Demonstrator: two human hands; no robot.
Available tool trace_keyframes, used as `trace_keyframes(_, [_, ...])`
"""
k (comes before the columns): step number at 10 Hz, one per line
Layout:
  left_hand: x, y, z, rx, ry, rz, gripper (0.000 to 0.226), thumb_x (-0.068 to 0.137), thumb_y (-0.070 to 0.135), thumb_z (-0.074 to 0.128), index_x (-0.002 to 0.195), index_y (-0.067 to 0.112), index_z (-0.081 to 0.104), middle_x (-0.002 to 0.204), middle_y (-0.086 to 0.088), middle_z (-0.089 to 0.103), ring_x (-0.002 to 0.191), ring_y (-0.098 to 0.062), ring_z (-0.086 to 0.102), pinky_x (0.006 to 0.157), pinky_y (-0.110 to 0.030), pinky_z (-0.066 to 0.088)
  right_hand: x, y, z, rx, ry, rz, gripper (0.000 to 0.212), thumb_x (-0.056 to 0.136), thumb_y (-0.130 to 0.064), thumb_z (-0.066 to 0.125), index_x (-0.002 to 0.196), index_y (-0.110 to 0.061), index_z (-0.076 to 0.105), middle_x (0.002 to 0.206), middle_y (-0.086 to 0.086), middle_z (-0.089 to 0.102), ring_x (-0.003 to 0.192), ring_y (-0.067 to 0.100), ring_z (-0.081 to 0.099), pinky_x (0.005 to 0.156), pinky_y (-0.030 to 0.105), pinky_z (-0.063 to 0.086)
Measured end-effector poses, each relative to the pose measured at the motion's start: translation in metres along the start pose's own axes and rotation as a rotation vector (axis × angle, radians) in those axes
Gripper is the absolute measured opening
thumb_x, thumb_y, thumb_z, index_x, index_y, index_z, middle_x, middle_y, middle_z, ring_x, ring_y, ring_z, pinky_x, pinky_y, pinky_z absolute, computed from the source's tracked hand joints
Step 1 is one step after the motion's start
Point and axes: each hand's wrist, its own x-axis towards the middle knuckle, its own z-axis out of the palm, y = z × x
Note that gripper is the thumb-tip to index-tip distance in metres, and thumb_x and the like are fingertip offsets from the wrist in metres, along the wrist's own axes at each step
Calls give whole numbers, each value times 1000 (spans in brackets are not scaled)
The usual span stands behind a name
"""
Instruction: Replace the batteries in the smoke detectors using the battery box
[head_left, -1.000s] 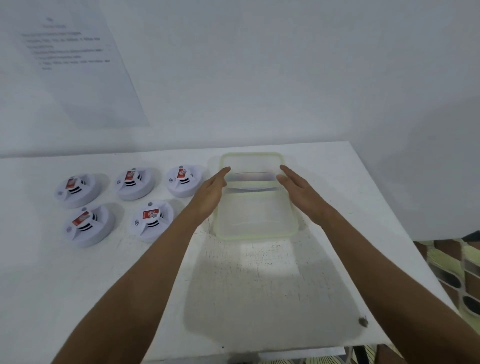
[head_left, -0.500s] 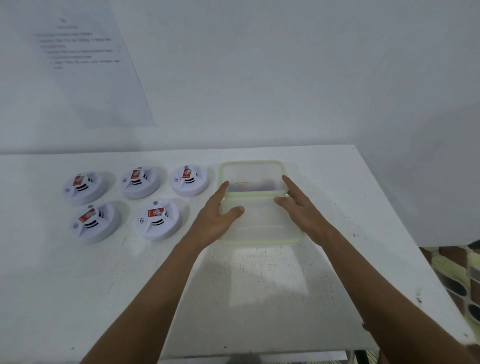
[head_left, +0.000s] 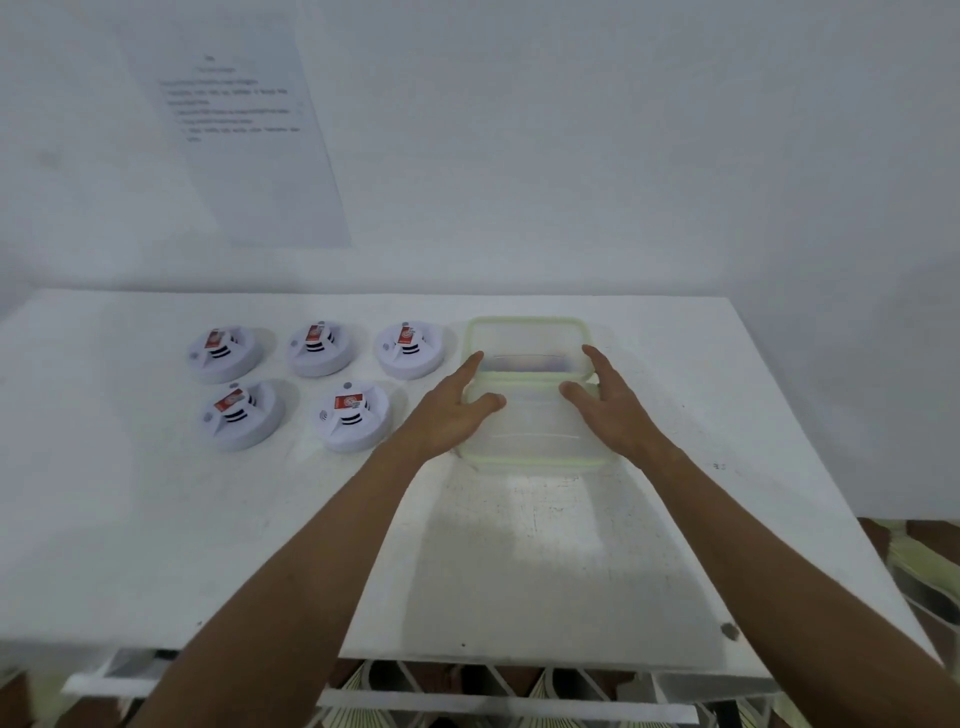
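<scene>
1. Room: plain white wall (head_left: 571, 156) behind the work area; a printed paper sheet (head_left: 244, 135) is fixed to it at upper left, text too blurred to read.
2. Tabletop (head_left: 156, 519): white, scuffed, with small dark specks and a worn patch near the front centre. Its back edge meets the wall. A white frame and patterned floor show below the front edge.
3. Battery box (head_left: 530, 415): clear plastic container with a pale green rim, at right-centre of the tabletop toward the back. Its clear lid appears to sit on top; contents cannot be made out.
4. Left hand (head_left: 452, 410): against the box's left side, fingers extended along the edge, thumb laid over the top. Grip apart, not clamped.
5. Right hand (head_left: 610, 408): mirrors it on the box's right side, fingers straight, thumb on top. Grip likewise apart.
6. Smoke detectors (head_left: 353, 421): five white round units left of the box, three in the back row, two in front, each with a red label. The nearest lies just beside the left hand.
</scene>
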Motion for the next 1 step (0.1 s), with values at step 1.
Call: trace_keyframes(1, [-11,4,-15,96,50,61,65,93,51,51,150,37,22,158,6,24,143,-16,29,115,-38,27,-3,-7,1,-179,129,-83,70,95,-33,59,153,-17,23,160,11,22,148,31,16,119,45,18])
